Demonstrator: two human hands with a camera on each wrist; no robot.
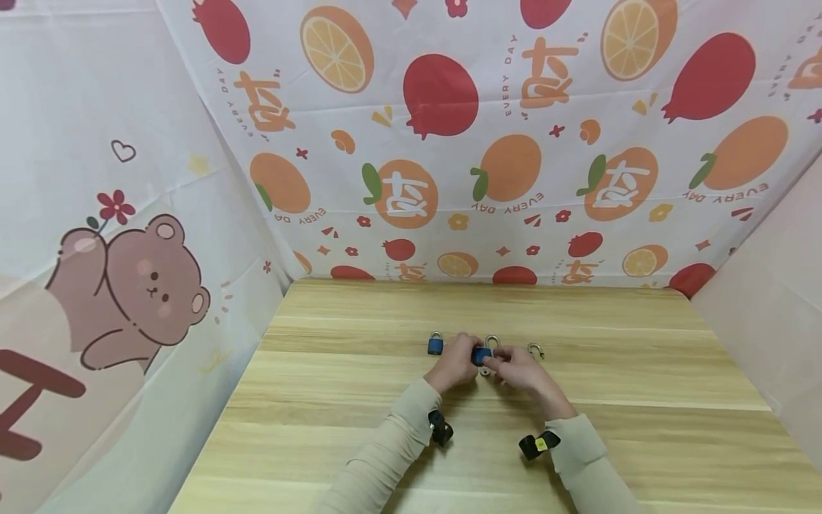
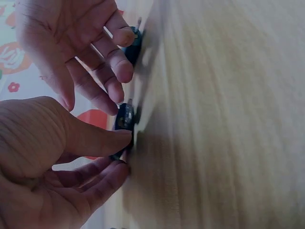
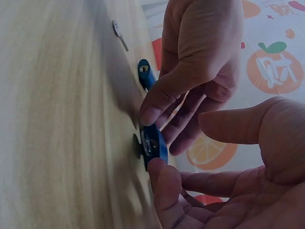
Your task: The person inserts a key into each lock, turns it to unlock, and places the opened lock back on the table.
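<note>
My left hand (image 1: 457,362) pinches a small blue padlock (image 1: 481,356) between thumb and fingers, close over the table. The padlock's silver shackle (image 1: 492,341) stands up on its far side, and a key's round head (image 1: 484,371) shows at its near edge. My right hand (image 1: 516,368) is at the padlock's right side. In the right wrist view, a fingertip (image 3: 157,169) of the right hand is right at the padlock's end, with the thumb well apart. The left wrist view shows the right hand's fingers (image 2: 102,71) loosely bent, pinching nothing.
Left of my hands, another blue padlock (image 1: 435,344) lies on the wooden table (image 1: 359,314). To the right is a further silver shackle (image 1: 536,350), its body hidden behind my right hand. A loose key (image 3: 119,33) appears in the right wrist view. Printed cloth (image 1: 443,93) hangs behind.
</note>
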